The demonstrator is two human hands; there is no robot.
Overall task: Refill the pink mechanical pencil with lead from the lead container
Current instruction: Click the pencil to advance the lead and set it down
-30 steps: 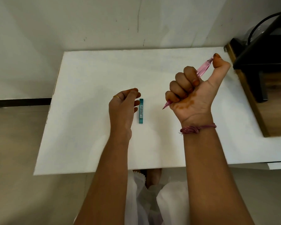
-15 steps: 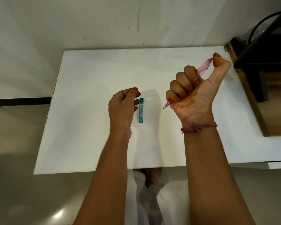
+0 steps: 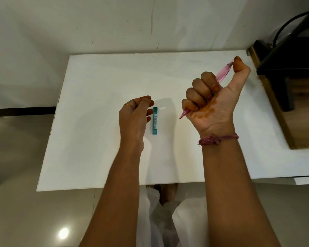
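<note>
Showing one pink pencil (image 3: 223, 73), one lead container (image 3: 155, 121)

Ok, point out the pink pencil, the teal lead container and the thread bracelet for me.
pink pencil (image 3: 222, 73), head view, on the clear barrel above the fist.
teal lead container (image 3: 155, 121), head view, on its label.
thread bracelet (image 3: 219, 138), head view, on the band across the right wrist.

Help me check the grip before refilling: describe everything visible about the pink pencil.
The pink mechanical pencil looks like translucent pink plastic, slim, with a dark pointed tip. It is held in the fist of the right hand above the table, tilted, tip down-left, thumb pressing its top end. Its middle is hidden by fingers.
</note>
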